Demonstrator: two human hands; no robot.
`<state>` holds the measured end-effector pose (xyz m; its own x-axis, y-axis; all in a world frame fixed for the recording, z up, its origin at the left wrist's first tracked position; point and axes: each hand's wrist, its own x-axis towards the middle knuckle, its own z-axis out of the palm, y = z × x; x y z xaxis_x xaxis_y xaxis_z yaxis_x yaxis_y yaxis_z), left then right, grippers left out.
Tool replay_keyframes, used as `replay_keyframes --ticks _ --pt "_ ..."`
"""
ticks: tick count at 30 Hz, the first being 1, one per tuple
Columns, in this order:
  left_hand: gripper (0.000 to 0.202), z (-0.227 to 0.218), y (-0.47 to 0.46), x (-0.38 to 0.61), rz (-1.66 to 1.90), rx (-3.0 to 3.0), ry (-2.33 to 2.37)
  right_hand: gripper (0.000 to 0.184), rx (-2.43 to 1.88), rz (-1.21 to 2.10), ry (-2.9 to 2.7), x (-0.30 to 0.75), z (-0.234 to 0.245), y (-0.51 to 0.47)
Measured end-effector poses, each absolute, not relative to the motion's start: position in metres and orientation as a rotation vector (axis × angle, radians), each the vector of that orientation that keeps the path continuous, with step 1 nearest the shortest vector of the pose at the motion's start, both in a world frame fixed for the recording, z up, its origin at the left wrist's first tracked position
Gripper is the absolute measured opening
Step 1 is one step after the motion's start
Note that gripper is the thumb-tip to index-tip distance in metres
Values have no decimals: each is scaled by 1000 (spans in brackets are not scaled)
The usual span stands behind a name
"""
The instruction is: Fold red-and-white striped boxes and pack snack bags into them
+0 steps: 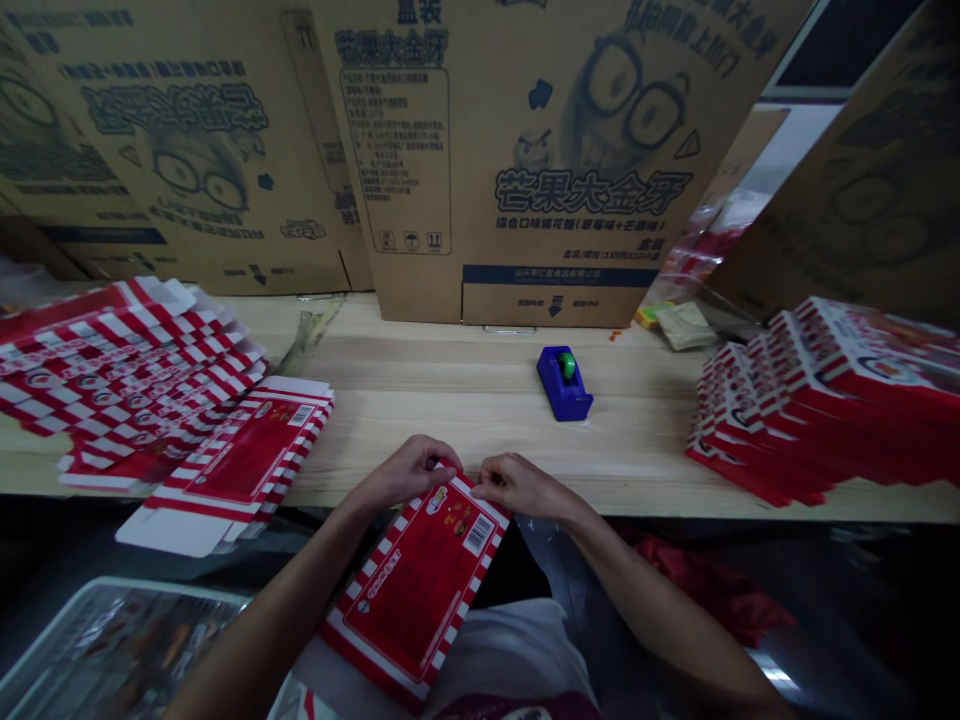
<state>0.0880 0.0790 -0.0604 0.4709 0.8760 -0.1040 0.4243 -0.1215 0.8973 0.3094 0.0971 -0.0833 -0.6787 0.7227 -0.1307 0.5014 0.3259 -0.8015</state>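
Note:
A red box with white striped edges and a barcode [424, 580] leans between my body and the table's front edge, its printed face up. My left hand [416, 470] grips the top edge near the left corner, fingers curled. At the right top corner my right hand [517, 485] pinches the same edge, thumb and forefinger pressed together. Fingertips hide part of the top flap. Beyond my hands, on the table, stands a blue tape dispenser [564, 385] with a green roll in it.
Flat red-and-white cartons [127, 370] lie stacked at the left, some overhanging the edge. Filled-out red boxes [832, 400] are piled at the right. Large brown cardboard boxes [517, 290] line the back of the wooden table [420, 370]. A white-rimmed tub [150, 590] sits below left.

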Motion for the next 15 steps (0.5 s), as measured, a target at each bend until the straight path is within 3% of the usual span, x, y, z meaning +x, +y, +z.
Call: replay_keyframes --ticks 6,11,15 --pt "23 -59 78 91 497 1828 1157 27 -1038 1424 -2486 307 -70 99" --pt "19 -60 78 91 545 1825 1234 17 -1184 1171 -2492 302 -67 95" --pt "24 -58 74 88 573 1501 1142 26 -1062 1491 -2292 304 -79 100"
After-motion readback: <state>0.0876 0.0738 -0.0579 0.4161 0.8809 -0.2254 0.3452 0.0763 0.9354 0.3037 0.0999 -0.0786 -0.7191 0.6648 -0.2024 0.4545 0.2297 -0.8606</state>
